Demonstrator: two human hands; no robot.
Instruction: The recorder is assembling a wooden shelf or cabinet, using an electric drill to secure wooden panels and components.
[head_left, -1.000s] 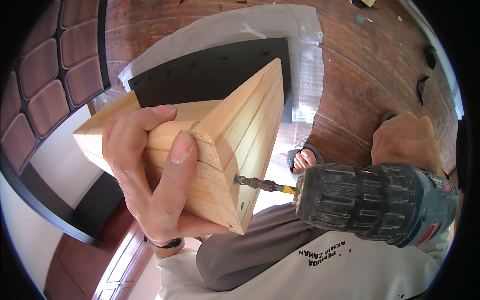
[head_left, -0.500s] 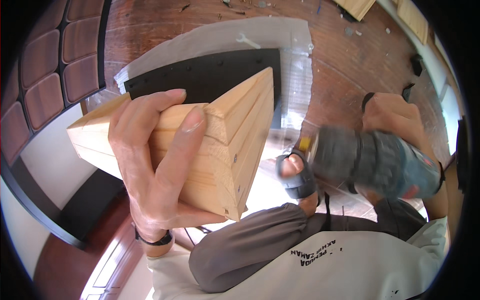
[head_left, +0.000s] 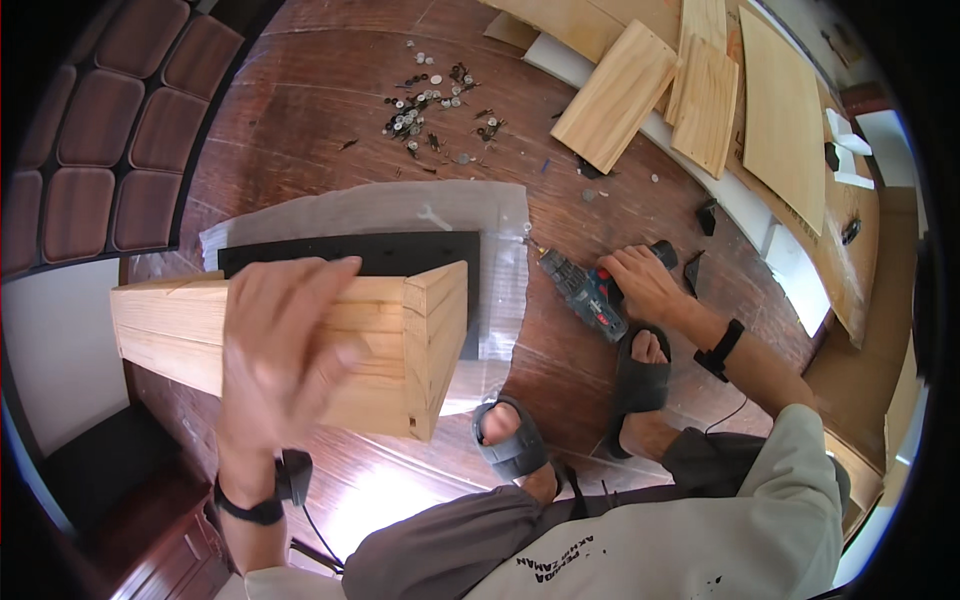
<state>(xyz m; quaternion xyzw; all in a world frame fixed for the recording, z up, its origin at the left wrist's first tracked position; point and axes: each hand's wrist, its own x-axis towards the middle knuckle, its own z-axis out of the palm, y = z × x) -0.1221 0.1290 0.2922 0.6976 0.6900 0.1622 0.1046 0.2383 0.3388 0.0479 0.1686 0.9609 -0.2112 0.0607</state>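
Observation:
A pale wooden box-like piece (head_left: 380, 320), made of joined planks with an angled end board, stands over a black panel (head_left: 400, 245). My left hand (head_left: 275, 330) lies across its top edge and near face, fingers curled over the wood; the thumb is smeared by motion. The underside of the wood is hidden. Off to the right, my right hand (head_left: 640, 283) is closed around the handle of a cordless drill (head_left: 585, 295). The drill is low by the floor, a bit in its chuck pointing up and left. Whether it rests on the floor, I cannot tell.
Screws and small fittings (head_left: 430, 105) lie scattered on the wooden floor. Loose planks (head_left: 618, 95) and cardboard (head_left: 860, 270) are at the far right. Under the black panel is a translucent sheet (head_left: 505, 290) with a wrench (head_left: 432, 215). My sandalled feet (head_left: 510, 440) are close by.
My right hand has brought the drill down and left, away from my body, toward the floor. The wooden piece sits lower and farther left in view, my left hand still on it.

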